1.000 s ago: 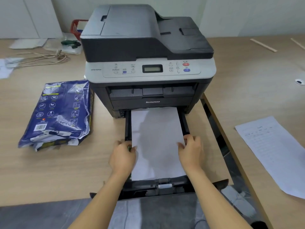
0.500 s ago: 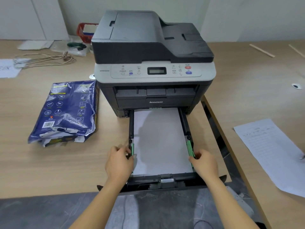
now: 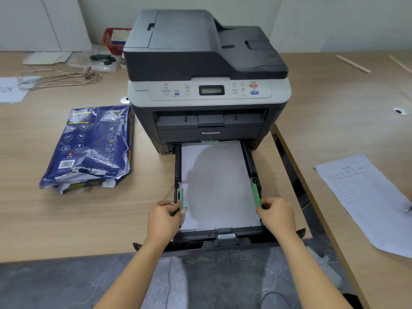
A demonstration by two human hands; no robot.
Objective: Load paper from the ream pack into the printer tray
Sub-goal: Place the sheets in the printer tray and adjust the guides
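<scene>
A black and grey printer [image 3: 207, 70] stands on the wooden table. Its black paper tray [image 3: 243, 236] is pulled out toward me. A white paper stack [image 3: 218, 186] lies flat inside the tray. My left hand [image 3: 163, 221] pinches the green left side guide [image 3: 180, 198] at the stack's left edge. My right hand [image 3: 276, 216] pinches the green right side guide [image 3: 256, 195] at the stack's right edge. The torn blue ream pack [image 3: 91, 146] lies on the table left of the printer.
A printed sheet [image 3: 365, 197] lies on the adjoining table at right. A red basket [image 3: 111, 40], coiled cord [image 3: 60, 76] and loose papers [image 3: 11, 89] sit at the back left. A gap [image 3: 289, 166] runs between the two tables right of the tray. The table's near edge meets grey floor.
A second ago both hands pressed on the paper's edges. They then slid toward me and outward onto the green side guides, where they now pinch. The paper lies flatter in the tray.
</scene>
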